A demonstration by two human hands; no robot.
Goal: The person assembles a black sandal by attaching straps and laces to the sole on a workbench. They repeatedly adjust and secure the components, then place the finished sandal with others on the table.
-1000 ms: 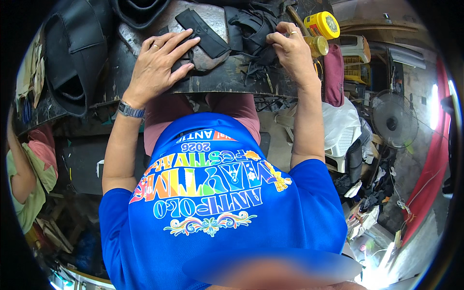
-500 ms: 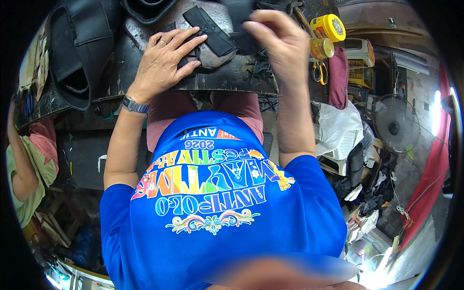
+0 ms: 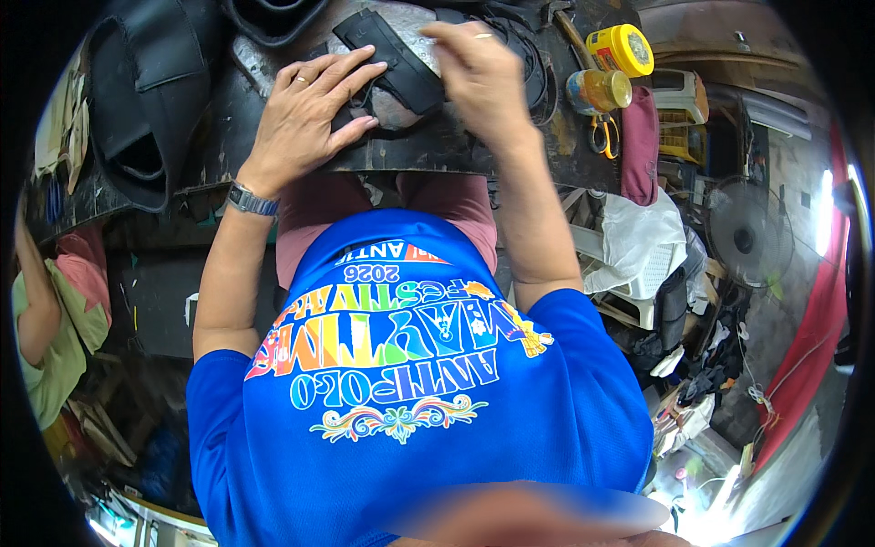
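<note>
Since the earlier frame the right hand [image 3: 478,68] has slid leftward from the dark heap near the yellow-lidded jar [image 3: 622,47] and now sits over the black strip [image 3: 392,59]. Left of that strip, black rubber pieces [image 3: 137,100] lie piled on the bench [image 3: 456,155]. The left hand [image 3: 305,109] lies flat just left of the strip, fingers spread and open, fingertips pressing its lower end against the grey block [image 3: 401,105] underneath; its grip closes on nothing. The strip lies slantwise across the block, between both hands. The right hand covers the strip's upper right part, fingers curled; whether they pinch it I cannot tell. Right of the strip stand the jar and orange-handled scissors [image 3: 602,137].
</note>
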